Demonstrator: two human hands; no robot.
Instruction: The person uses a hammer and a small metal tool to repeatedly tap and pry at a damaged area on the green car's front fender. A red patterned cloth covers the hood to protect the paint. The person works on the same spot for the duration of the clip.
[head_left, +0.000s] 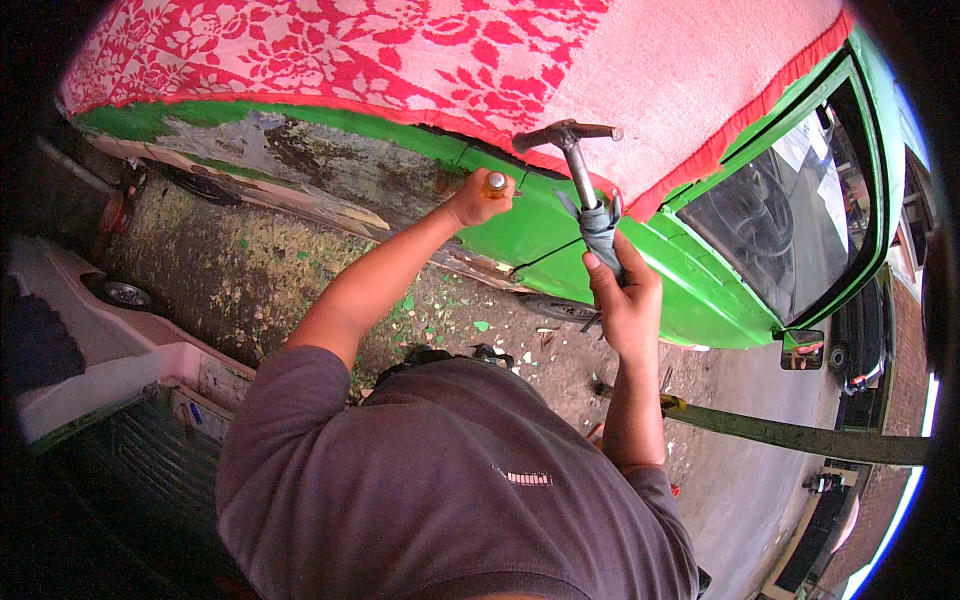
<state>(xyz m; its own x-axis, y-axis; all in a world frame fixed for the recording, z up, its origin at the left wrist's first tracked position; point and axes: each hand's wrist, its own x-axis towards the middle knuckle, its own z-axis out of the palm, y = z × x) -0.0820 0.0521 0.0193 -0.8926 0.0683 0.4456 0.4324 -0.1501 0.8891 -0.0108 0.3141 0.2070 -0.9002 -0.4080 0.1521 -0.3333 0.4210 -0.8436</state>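
My left hand (pixel 478 203) is wrapped round a tool with an amber handle (pixel 495 183) and a metal cap on its end. Its blade is hidden, so I cannot tell whether it is a chisel or a screwdriver. That fist is close against the green side of a vehicle (pixel 545 215). To its right, my right hand (pixel 630 290) grips a hammer (pixel 577 160) by a handle bound in grey cloth. The hammer's head is raised, apart from the amber-handled tool, in front of the pink blanket.
A red and pink floral blanket (pixel 380 50) covers the vehicle's upper part. Bare, scraped metal (pixel 330 155) shows left of my hands. Green and pale paint chips lie on the ground (pixel 230 250). A side mirror (pixel 803 350) juts out at right, near a long beam (pixel 800 437).
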